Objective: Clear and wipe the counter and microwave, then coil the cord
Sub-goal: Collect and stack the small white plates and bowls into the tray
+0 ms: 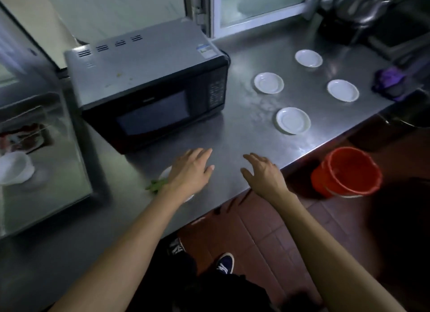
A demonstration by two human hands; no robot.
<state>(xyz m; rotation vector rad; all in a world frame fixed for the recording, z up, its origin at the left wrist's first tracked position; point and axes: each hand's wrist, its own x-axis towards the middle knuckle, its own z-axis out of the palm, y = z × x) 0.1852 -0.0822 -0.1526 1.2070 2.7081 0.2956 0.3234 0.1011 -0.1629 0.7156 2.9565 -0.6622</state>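
Left hand (pixel 189 168) and right hand (pixel 264 173) are held open, empty, over the steel surface (pixel 244 135) before the microwave (pixel 149 83).

No legible text anywhere. Microwave (pixel 149 79) has a white/blue sticker (pixel 204 51) on the top rear right corner; print too small and blurred to read. Keypad (pixel 216 94) on the right of the front panel shows rows of button markings, none readable. Faint mark on the door frame above the window, possibly a brand logo, can't make it out. Shoes (pixel 224 264) on the floor carry white markings, also unreadable.
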